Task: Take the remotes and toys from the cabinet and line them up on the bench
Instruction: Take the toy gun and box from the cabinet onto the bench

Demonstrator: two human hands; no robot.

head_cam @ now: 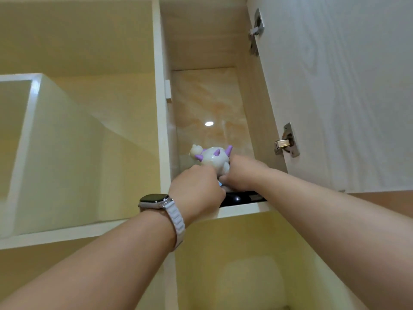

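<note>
A white toy animal with purple horns and spikes [212,159] stands at the front of the open upper cabinet's shelf [241,209]. Both my hands reach up to it. My left hand [196,191], with a watch on the wrist, closes around the toy's lower left side. My right hand [243,175] grips its right side and underside. A black object, perhaps a remote [243,198], lies on the shelf just under my hands, mostly hidden. A bit of blue shows between my hands.
The cabinet door [335,86] is swung open on the right, with two metal hinges [287,142]. A white divider [162,108] separates this compartment from an open yellow niche on the left. Another yellow niche lies below the shelf.
</note>
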